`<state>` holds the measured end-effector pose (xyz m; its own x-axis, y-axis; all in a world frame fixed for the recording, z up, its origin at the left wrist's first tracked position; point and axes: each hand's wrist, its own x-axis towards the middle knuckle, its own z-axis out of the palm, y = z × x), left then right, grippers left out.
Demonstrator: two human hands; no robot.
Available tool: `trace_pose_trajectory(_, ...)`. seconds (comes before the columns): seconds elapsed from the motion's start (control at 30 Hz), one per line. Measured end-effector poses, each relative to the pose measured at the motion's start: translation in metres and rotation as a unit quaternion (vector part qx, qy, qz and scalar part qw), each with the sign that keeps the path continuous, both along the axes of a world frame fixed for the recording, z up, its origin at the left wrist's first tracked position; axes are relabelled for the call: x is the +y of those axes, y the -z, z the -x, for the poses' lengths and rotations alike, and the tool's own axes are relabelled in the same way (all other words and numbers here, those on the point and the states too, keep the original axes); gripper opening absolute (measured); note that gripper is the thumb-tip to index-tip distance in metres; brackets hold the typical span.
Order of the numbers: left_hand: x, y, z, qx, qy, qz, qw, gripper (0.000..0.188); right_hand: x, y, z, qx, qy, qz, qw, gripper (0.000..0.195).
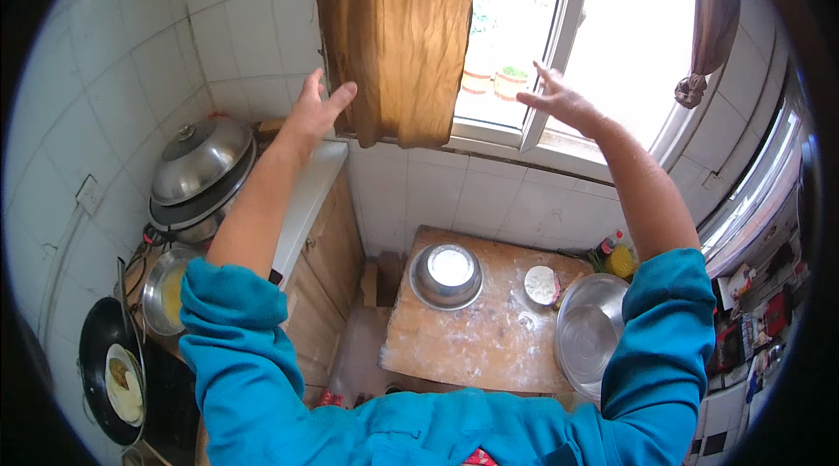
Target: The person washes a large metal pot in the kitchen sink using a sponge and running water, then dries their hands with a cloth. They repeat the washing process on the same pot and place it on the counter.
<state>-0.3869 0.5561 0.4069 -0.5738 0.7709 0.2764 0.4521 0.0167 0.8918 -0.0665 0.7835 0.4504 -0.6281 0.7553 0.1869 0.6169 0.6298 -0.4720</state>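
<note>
Both of my hands are raised in front of me with nothing in them. My left hand (318,105) is at the left edge of the brown curtain (400,40), thumb apart from the fingers; whether it touches the cloth I cannot tell. Across from it, my right hand (557,99) is spread before the window frame (550,59). Below them stands a wooden table (459,341) dusted with white powder. A steel bowl (423,279), apparently upside down, sits on it. To its right are a small round container (542,286) with a white top and a large steel basin (586,328), partly behind my right sleeve.
On the left are a lidded steel pot (203,161), a metal bowl (157,289) with yellow contents, and a black pan (98,367) holding a white plate (121,394) of food. A bottle (609,243) stands by the wall. A wooden cabinet (321,269) stands left of the table.
</note>
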Motion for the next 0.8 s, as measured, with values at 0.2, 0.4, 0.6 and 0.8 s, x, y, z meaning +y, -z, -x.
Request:
trace_pose_trajectory(0.2, 0.002, -0.056, 0.009, 0.111, -0.046, 0.007, 0.993, 0.095, 0.006, -0.027, -0.005, 0.169, -0.018, -0.027, 0.985, 0.115)
trace_pose_trajectory(0.4, 0.006, -0.117, 0.087, 0.085, -0.097, -0.089, 0.988, 0.104, 0.030, -0.032, 0.056, 0.162, 0.048, -0.051, 0.984, 0.119)
trace_pose_trajectory(0.6, 0.064, -0.100, 0.179, 0.114, -0.082, -0.196, 0.971, 0.119, 0.108, -0.039, 0.165, 0.363, 0.045, -0.030, 0.930, 0.121)
trace_pose_trajectory(0.8, 0.192, -0.065, 0.224, 0.048, -0.037, -0.192, 0.979, 0.127, 0.169, 0.010, 0.260, 0.490, 0.149, 0.057, 0.857, 0.127)
